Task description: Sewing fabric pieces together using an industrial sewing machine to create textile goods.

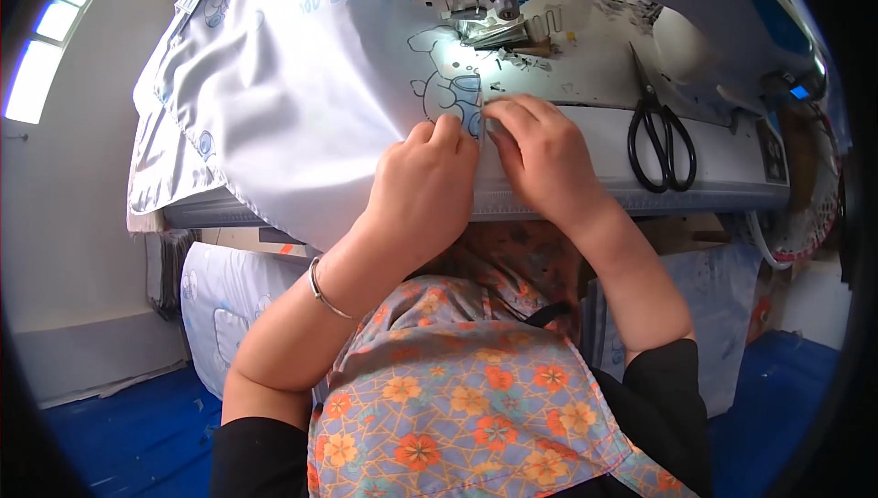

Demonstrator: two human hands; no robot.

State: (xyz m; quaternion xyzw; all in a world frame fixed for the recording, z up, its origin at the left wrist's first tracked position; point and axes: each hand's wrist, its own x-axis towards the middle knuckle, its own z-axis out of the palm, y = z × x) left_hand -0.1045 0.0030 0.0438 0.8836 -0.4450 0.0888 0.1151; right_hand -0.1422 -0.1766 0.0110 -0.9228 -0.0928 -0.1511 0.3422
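Note:
A white printed fabric (pixel 293 86) with blue cartoon drawings lies over the sewing table (pixel 604 178) and hangs off its left side. My left hand (pixel 425 192) presses on the fabric's right edge with fingers curled over it. Touching it, my right hand (pixel 540 150) pinches the same edge just in front of the sewing machine's presser foot (pixel 498 32). Both hands meet at the fabric's folded edge near the printed drawing. A thin bracelet (pixel 325 292) circles my left wrist.
Black scissors (pixel 660 137) lie on the table to the right of my hands. Stacks of the same white printed fabric (pixel 224 306) stand below the table on both sides. A floral apron (pixel 457 388) covers my lap. The floor (pixel 128 434) is blue.

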